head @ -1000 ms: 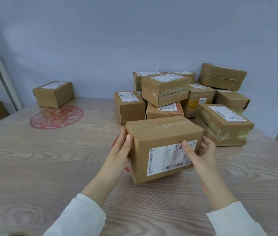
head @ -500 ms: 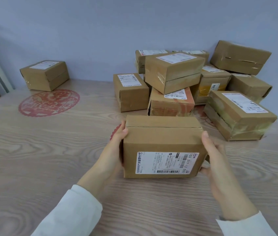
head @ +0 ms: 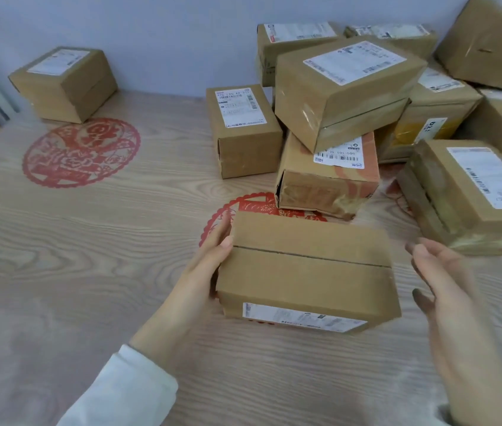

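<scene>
Matt brown corrugated-cardboard box [head: 308, 269] with white paper label, pale wood-grain desk [head: 74, 272] in smooth matt finish, glossy clear tape on rear brown cardboard parcel [head: 342, 93], red paper-cut circle [head: 80, 152], white cloth sleeve [head: 126, 392]

One head-worn wide-angle view, forward and down, close over box [head: 305, 265] and table [head: 90, 256]
</scene>
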